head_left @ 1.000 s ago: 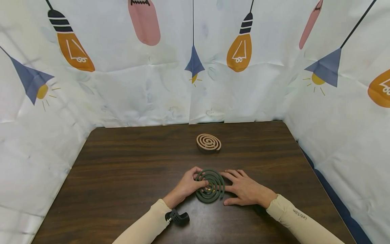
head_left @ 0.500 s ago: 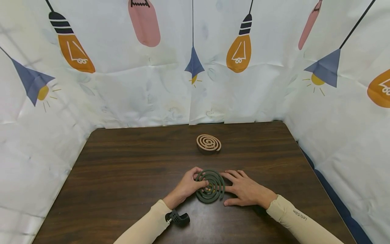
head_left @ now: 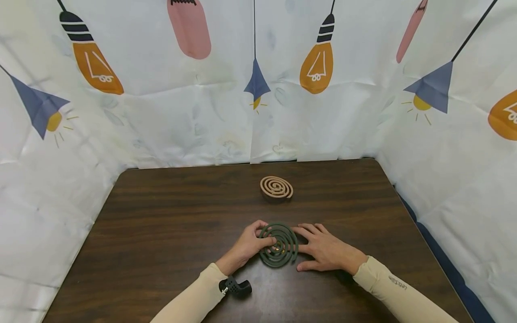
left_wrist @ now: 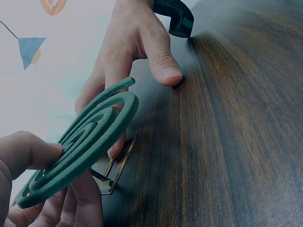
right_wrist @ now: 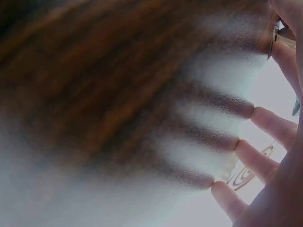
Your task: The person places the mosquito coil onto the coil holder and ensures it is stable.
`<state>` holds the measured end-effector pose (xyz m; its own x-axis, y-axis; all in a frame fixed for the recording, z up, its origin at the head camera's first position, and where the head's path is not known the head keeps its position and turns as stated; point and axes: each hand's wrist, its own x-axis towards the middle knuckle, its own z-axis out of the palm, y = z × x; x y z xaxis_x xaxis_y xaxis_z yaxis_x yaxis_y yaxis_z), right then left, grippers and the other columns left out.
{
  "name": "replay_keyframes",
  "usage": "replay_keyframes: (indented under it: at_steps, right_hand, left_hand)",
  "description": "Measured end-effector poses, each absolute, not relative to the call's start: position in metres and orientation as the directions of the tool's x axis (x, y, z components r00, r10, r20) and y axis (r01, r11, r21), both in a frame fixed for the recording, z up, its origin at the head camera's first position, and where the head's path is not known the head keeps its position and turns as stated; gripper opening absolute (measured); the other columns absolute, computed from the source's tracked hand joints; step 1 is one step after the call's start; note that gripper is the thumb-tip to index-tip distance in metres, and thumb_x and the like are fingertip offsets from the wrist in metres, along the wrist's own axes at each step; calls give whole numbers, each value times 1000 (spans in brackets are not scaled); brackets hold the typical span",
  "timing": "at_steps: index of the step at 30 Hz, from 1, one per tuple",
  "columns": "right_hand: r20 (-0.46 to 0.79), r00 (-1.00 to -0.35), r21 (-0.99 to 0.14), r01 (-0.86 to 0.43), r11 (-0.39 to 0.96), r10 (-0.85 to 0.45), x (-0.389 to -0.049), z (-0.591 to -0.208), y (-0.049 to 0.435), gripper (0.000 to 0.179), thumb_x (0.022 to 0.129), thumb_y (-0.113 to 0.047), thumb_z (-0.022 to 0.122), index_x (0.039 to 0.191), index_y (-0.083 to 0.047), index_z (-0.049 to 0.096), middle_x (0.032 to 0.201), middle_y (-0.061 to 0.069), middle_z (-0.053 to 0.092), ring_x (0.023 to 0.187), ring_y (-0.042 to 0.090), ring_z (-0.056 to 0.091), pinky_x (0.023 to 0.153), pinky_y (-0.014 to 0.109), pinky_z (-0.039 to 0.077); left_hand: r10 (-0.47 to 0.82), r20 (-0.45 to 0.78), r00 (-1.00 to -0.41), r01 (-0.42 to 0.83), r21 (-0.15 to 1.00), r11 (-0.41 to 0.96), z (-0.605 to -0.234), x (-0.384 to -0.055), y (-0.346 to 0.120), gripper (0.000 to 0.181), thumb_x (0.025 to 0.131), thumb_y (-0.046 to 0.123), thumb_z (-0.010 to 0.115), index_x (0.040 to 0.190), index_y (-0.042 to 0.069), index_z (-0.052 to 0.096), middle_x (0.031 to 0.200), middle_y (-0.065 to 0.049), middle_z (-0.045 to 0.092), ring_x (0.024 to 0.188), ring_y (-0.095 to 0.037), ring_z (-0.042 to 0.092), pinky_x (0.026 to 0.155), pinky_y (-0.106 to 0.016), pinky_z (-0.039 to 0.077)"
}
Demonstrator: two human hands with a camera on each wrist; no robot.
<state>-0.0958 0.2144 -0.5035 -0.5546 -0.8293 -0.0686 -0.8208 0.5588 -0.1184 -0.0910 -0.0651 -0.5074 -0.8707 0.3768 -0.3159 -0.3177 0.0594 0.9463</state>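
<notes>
The left hand (head_left: 247, 246) pinches a green mosquito coil (head_left: 284, 246), thumb on its upper face, above the near middle of the wood-grain table (head_left: 181, 215). Tilted to the tabletop, the coil (round, so with no long axis) faces up, its loose outer end pointing near and right. To its right, the right hand (head_left: 327, 251) grips nothing, fingers spread, index fingertip at a metal stand (left_wrist: 111, 182) below the coil.
</notes>
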Motion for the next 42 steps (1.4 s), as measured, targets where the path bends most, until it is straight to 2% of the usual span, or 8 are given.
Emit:
replay_keyframes:
  at_steps: [15, 32, 42]
  right_hand:
    - [-145, -572, -115, -801, 588, -807, -95, -497, 211, 66, 96, -77, 40, 152, -42, 49, 166, 8, 36, 151, 35, 38, 112, 60, 42]
    - [-70, -563, -120, -815, 567, -824, -91, -499, 216, 62, 98, -72, 46, 153, -43, 48, 165, 9, 39, 148, 37, 41, 106, 61, 45]
    - [-108, -562, -110, -813, 572, -820, -92, -499, 217, 62, 98, -75, 39, 152, -46, 47, 166, 8, 38, 150, 35, 40, 109, 61, 43]
  left_hand:
    - [368, -319, -873, -321, 945, 58, -507, -90, -65, 39, 93, 9, 74, 124, -3, 53, 91, -6, 73, 70, -10, 71, 63, -25, 58]
    - [349, -306, -886, -311, 949, 42, -506, -89, -64, 38, 92, 7, 73, 121, -4, 52, 84, -1, 70, 69, -10, 71, 63, -24, 57]
    - [357, -323, -876, -340, 940, 16, -505, -89, -64, 38, 93, 6, 72, 123, -4, 50, 85, 0, 68, 71, -10, 72, 62, -24, 58]
